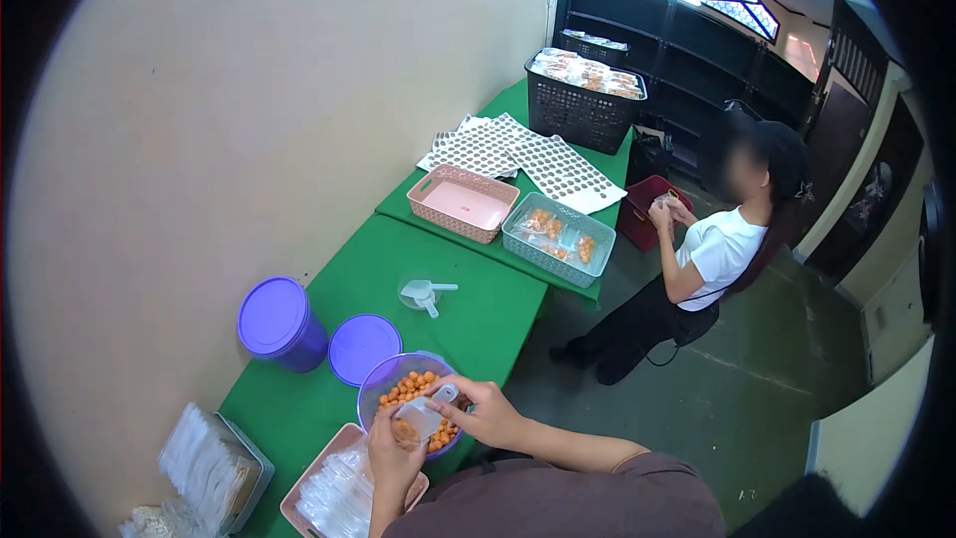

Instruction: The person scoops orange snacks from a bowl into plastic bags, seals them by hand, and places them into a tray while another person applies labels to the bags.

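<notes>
My left hand [392, 450] is closed on a small clear plastic bag with some orange round snack balls [405, 430] in it. My right hand [486, 412] grips a translucent white scoop [420, 420], its blade at the bag's mouth. Both hands are above a round purple-rimmed tub [366, 391] of orange balls, partly hidden beneath them. Near my left wrist, a pink basket [299, 498] holds a pile of clear plastic bags [339, 490].
A purple lid [365, 350], a lidded purple tub [282, 324] and spare white scoops [426, 292] are on the green table [468, 284]. Farther back are a pink basket [463, 204], a teal basket with packed bags [560, 239] and a black crate [583, 110]. A person [727, 249] stands right.
</notes>
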{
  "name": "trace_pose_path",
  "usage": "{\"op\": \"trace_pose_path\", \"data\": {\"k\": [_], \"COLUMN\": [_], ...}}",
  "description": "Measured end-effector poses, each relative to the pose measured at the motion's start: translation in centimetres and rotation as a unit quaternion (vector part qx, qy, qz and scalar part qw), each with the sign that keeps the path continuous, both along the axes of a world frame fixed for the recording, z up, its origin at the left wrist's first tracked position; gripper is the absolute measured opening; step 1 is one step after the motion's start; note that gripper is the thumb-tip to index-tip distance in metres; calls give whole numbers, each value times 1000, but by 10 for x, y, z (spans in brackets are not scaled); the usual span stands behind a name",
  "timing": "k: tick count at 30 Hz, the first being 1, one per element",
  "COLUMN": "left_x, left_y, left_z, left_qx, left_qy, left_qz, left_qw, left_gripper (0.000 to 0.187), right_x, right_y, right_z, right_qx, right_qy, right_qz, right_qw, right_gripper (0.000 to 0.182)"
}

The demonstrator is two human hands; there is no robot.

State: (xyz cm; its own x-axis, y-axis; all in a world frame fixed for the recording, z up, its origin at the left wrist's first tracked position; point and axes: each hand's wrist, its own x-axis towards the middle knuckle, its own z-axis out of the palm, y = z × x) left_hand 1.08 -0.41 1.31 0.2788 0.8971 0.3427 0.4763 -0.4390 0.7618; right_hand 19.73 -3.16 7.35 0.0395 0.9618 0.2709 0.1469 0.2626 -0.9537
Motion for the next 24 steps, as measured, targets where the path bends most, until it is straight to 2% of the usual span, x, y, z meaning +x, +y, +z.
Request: {"op": "trace_pose_path", "data": {"k": [2,5,7,11,13,15,17,20,21,23,24], "left_x": [0,0,0,0,0,0,-1,-2,-3,-4,-5], "left_y": [-1,-4,-5,-6,-6,-5,-5,-3,-4,-5,-5], "left_z": [2,4,7,11,9,7,8,4,4,7,10], "left_qx": [0,-6,-12,14,13,15,20,28,32,31,35], "left_qy": [-8,-27,-38,-69,-85,-134,-122,-106,-100,-96,-97], "left_qz": [0,11,19,35,43,30,31,29,20,32,34], "left_qw": [1000,1000,999,997,995,990,992,994,994,994,994], "left_gripper": [58,60,61,64,66,70,71,71,71,70,69], "right_x": [3,6,6,7,7,9,8,9,10,10,13], "right_y": [-3,-9,-11,-14,-16,-15,-14,-17,-18,-19,-18], "right_z": [3,17,21,20,27,25,23,25,25,20,19], "right_qx": [31,-15,70,85,129,145,161,188,185,179,213], "right_qy": [-40,-97,-123,-122,-138,-132,-122,-137,-137,-58,-85], "right_qz": [9,55,54,82,89,83,91,20,33,-24,-36], "right_qw": [999,994,988,985,978,977,975,972,972,982,973], "right_gripper": [26,29,31,33,35,35,35,29,29,29,25]}}
